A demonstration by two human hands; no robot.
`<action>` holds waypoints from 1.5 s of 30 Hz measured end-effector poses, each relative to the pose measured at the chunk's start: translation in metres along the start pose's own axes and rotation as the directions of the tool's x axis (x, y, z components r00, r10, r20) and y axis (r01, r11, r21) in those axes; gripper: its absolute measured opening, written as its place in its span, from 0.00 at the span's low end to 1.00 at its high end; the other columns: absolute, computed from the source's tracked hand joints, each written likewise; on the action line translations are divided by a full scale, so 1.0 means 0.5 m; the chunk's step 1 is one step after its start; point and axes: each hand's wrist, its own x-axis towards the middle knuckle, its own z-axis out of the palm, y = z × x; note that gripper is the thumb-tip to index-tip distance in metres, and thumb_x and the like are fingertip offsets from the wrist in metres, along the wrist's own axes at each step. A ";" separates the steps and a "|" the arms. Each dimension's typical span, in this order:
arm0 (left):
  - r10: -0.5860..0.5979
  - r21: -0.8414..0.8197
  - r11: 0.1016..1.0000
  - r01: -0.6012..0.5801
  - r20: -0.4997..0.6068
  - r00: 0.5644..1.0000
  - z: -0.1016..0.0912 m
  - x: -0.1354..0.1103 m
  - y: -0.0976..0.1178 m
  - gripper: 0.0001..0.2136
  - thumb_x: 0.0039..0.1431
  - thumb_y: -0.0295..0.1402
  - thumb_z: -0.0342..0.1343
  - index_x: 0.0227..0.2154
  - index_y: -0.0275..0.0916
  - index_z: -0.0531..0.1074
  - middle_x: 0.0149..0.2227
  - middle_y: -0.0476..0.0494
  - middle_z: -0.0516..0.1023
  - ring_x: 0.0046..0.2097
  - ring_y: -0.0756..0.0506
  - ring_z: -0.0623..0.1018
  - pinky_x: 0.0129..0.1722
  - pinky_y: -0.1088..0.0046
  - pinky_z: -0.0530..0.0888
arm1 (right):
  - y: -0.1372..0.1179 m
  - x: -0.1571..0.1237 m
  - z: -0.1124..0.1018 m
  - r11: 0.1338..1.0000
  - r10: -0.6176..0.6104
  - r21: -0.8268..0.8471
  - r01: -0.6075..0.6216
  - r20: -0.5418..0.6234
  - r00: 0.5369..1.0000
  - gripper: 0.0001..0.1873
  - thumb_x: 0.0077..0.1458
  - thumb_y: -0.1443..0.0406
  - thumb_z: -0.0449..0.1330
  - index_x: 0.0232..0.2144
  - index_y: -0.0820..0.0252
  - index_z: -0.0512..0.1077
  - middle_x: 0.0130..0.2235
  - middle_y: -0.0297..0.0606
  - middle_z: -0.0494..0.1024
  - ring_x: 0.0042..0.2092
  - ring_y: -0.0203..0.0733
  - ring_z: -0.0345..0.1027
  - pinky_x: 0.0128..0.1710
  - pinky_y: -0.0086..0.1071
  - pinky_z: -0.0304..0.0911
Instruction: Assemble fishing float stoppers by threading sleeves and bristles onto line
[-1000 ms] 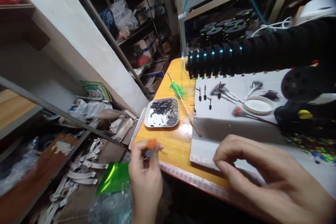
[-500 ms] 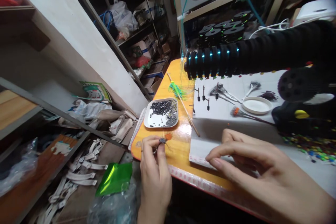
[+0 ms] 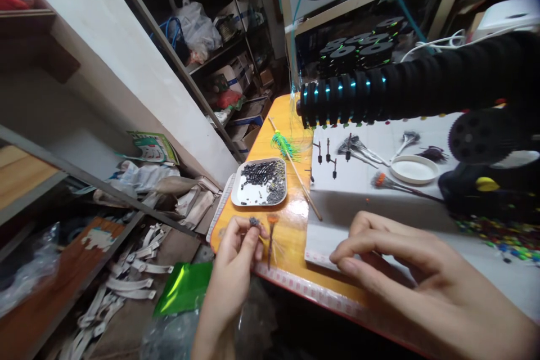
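Note:
My left hand point(image 3: 236, 253) is over the near left corner of the yellow table, thumb and fingers pinched on a small grey-tipped bundle point(image 3: 253, 222). Most of that bundle is hidden by the fingers. Just right of them lies a bundle of thin dark strands with an orange tip point(image 3: 273, 219), close to the table's edge. My right hand point(image 3: 405, 270) hovers by the white sheet point(image 3: 337, 236), thumb and forefinger closed together; whatever is between them is too small or hidden to make out. Beyond the left hand sits a white tray point(image 3: 236, 194) of small black and grey parts.
A thin wooden stick point(image 3: 301, 183) with green fringe point(image 3: 280, 143) lies across the table. On the right is a machine with a black ribbed roller point(image 3: 358, 95). Near it are a round white dish point(image 3: 413, 180), grey-tipped bundles point(image 3: 356, 146) and an orange-tipped bundle point(image 3: 382, 181). Colourful beads point(image 3: 502, 233) lie lower right.
My left hand has shifted left and turned, drawing the grey-tipped bundle away from the orange-tipped one, which now shows whole beside it. The right hand has barely moved.

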 end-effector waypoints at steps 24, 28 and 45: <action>-0.062 -0.135 0.983 0.126 0.403 0.913 0.036 -0.012 0.018 0.16 0.69 0.46 0.59 0.50 0.39 0.72 0.26 0.57 0.58 0.28 0.50 0.57 0.29 0.73 0.56 | 0.060 -0.005 0.071 0.883 -0.316 -0.292 0.368 0.212 0.925 0.20 0.65 0.73 0.55 0.58 0.67 0.73 0.59 0.56 0.79 0.66 0.58 0.67 0.62 0.53 0.70; -0.041 -0.228 0.963 0.141 0.394 0.918 0.028 -0.027 0.019 0.17 0.70 0.46 0.59 0.50 0.38 0.74 0.28 0.53 0.65 0.32 0.49 0.63 0.36 0.71 0.62 | 0.063 -0.010 0.071 0.905 -0.308 -0.255 0.340 0.160 0.938 0.12 0.66 0.72 0.55 0.48 0.62 0.76 0.55 0.52 0.81 0.60 0.54 0.71 0.58 0.50 0.73; 0.103 -0.025 0.994 -0.106 -0.086 0.991 0.177 -0.126 -0.018 0.16 0.68 0.52 0.56 0.36 0.45 0.75 0.38 0.42 0.79 0.42 0.40 0.76 0.46 0.64 0.70 | 0.007 -0.019 0.008 0.999 -0.030 -0.022 0.026 -0.170 0.985 0.17 0.59 0.49 0.68 0.35 0.54 0.85 0.31 0.42 0.81 0.29 0.42 0.76 0.24 0.28 0.72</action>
